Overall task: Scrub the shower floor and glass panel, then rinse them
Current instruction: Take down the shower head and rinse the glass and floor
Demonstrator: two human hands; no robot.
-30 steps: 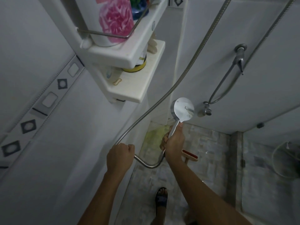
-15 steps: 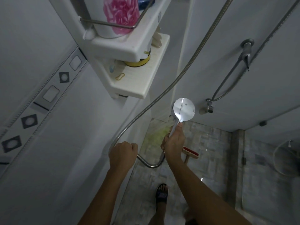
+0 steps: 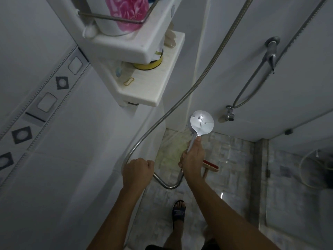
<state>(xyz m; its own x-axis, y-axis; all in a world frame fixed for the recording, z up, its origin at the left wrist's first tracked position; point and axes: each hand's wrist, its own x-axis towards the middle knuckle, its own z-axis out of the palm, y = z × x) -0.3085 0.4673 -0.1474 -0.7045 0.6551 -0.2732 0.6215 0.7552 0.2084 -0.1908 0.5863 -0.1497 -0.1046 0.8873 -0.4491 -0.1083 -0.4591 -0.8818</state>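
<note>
Closest to us, above and left of the shower head (image 3: 202, 122), the upper shelf (image 3: 126, 46) holds a white bottle (image 3: 108, 18) printed with a pink flower, kept in by a wire rail. The lower shelf (image 3: 153, 91) beneath it carries a yellow-rimmed jar (image 3: 147, 64), a yellow loop (image 3: 128, 81) lying flat near its front edge, and some pale stacked pieces (image 3: 170, 38) at the back that we cannot identify. Both our forearms reach forward from below the shower head. Our left hand (image 3: 137, 172), lower left of it, is a closed fist, knuckles up, wrapped round the metal hose (image 3: 162, 121), which loops under to the handle and also climbs away past the shelves. Our right hand (image 3: 192, 157) sits directly below the shower head, fingers curled round its handle and the thumb (image 3: 197, 139) laid straight along the stem, its tip just short of the round face. The face is tipped away from us, and faint streaks of water slant from it to the left. Farther down, our foot in a dark sandal (image 3: 178, 212) stands on the shower floor (image 3: 234, 159), well below the shower head. A red-backed brush (image 3: 210, 166) lies on that floor just right of our right hand. The glass panel (image 3: 288, 177) stands to the lower right of the shower head, and the wall tap (image 3: 228, 114) is just right of it.
</note>
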